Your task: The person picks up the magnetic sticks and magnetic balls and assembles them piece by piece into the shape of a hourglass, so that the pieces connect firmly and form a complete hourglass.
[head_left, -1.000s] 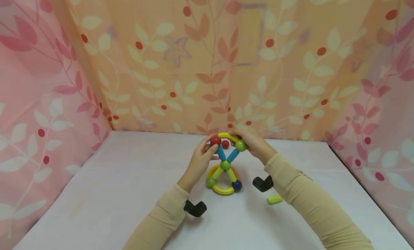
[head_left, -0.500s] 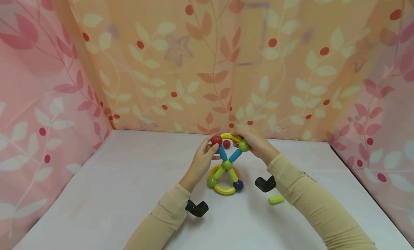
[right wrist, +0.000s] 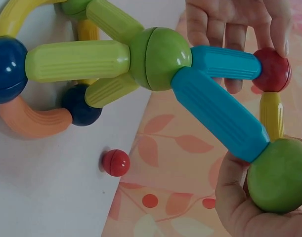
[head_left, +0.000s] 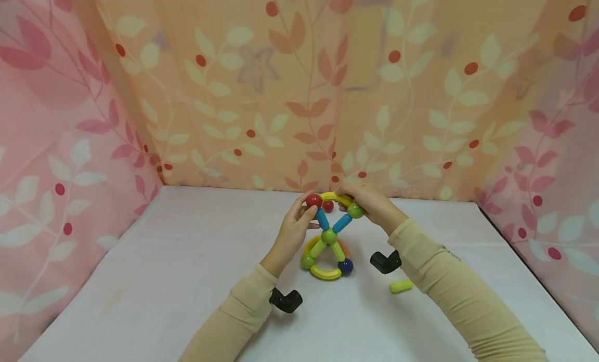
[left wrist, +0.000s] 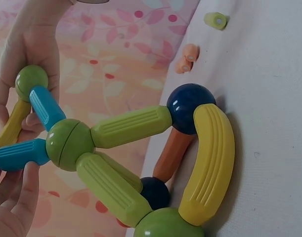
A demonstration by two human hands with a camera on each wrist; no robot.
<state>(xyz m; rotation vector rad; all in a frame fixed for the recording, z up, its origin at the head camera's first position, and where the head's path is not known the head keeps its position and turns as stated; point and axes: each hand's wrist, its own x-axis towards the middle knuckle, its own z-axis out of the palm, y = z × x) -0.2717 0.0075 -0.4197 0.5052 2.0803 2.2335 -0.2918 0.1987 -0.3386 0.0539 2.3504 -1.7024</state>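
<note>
A ball-and-stick magnetic toy stands upright on the table, its base made of curved sticks, one a yellow curved stick [left wrist: 214, 163], joined by balls including a dark blue ball [head_left: 346, 266]. Light green sticks [right wrist: 76, 61] rise from it to a middle green ball [head_left: 329, 236]. Two blue sticks [right wrist: 220, 113] fork upward from there. My left hand [head_left: 292, 227] pinches the red ball [head_left: 314, 201] on the left fork. At the right fork, my right hand [head_left: 372, 203] grips the upper green ball [head_left: 355, 210]. An upper yellow curved stick [head_left: 334, 197] bridges these two balls.
A loose red ball [right wrist: 116, 163] lies on the table behind the toy. One loose light green stick [head_left: 401, 286] lies near the right forearm, and orange pieces [left wrist: 188, 58] show in the left wrist view. Patterned curtains [head_left: 210, 117] enclose the white table [head_left: 187, 258].
The upper green ball has shifted slightly right with my right hand, a little farther from the red ball. My left hand keeps its hold; the head view has moved slightly.
</note>
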